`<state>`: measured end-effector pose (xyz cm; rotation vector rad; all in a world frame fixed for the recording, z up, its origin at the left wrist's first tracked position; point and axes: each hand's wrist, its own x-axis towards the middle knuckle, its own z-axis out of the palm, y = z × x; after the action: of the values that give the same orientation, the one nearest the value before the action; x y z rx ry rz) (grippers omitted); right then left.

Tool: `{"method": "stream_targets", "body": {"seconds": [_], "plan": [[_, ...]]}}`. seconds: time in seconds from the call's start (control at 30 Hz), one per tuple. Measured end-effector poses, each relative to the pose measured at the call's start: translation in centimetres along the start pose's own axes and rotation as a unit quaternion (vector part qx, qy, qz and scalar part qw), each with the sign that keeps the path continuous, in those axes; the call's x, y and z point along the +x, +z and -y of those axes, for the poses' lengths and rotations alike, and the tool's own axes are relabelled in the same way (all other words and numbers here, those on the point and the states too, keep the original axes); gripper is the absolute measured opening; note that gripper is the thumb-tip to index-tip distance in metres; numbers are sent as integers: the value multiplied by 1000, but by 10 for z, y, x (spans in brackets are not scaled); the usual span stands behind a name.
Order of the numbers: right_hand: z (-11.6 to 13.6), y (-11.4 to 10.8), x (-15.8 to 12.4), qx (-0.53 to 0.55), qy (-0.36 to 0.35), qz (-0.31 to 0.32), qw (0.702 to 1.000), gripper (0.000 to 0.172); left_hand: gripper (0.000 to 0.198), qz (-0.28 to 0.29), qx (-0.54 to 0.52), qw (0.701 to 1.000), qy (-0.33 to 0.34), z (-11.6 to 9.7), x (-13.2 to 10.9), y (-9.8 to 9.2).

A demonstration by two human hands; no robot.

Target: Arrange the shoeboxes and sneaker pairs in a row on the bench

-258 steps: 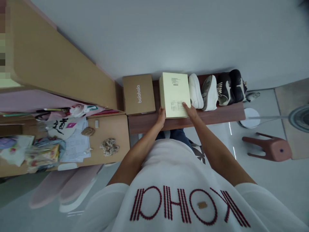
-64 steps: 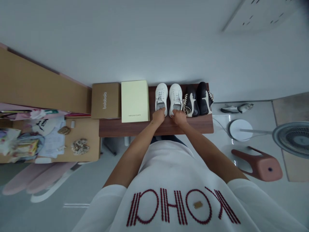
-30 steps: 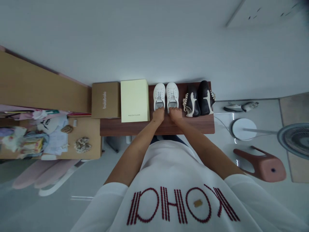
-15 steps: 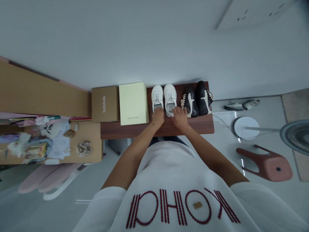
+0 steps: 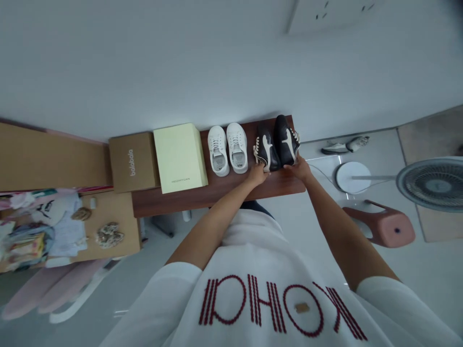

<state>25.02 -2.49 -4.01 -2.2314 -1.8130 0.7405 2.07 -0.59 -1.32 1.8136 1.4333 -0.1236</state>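
Observation:
A pair of dark sneakers with cream stripes and laces stands on a brown wooden shelf top, toes to the wall. My left hand (image 5: 257,174) is closed at the heel of the left dark sneaker (image 5: 266,148). On the other side, my right hand (image 5: 298,169) grips the heel of the right dark sneaker (image 5: 285,142), thumb at the back; its other fingers are partly hidden. Left of them stand a left white sneaker (image 5: 218,152) and a right white sneaker (image 5: 237,148), side by side and untouched.
On the shelf top (image 5: 173,202) are a pale yellow box (image 5: 180,156) and a brown box (image 5: 133,163). A cluttered cardboard-coloured surface (image 5: 123,212) adjoins at left. To the right are a fan (image 5: 434,185), a pink stool (image 5: 390,229) and shoes (image 5: 343,146) on the floor.
Both hands have left the heels of the white sneakers and moved right to the dark sneakers. The camera view has shifted right. The white pair stays in place.

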Motion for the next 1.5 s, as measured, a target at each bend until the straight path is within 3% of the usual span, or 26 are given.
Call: {"method": "stream_targets", "body": {"seconds": [0.17, 0.37, 0.63, 0.97, 1.13, 1.3, 1.5], "plan": [[2, -4, 9, 45, 40, 41, 997, 72, 33, 0, 14, 1000, -27, -2, 14, 2], [17, -20, 11, -89, -15, 46, 995, 44, 30, -26, 72, 996, 54, -4, 17, -18], [34, -38, 10, -232, -103, 54, 966, 23, 30, -43, 151, 981, 110, -31, 15, -27], [37, -23, 17, -280, -106, 75, 951, 24, 25, -67, 165, 978, 108, -45, 22, -21], [39, -12, 20, -262, -96, 71, 958, 23, 25, -67, 176, 976, 113, -45, 27, -14], [41, -2, 24, -240, -77, 57, 966, 34, 26, -65, 178, 977, 101, -47, 33, -8], [39, 1, 22, -227, -66, 43, 971, 35, 25, -61, 172, 979, 90, -50, 31, -11]]}}
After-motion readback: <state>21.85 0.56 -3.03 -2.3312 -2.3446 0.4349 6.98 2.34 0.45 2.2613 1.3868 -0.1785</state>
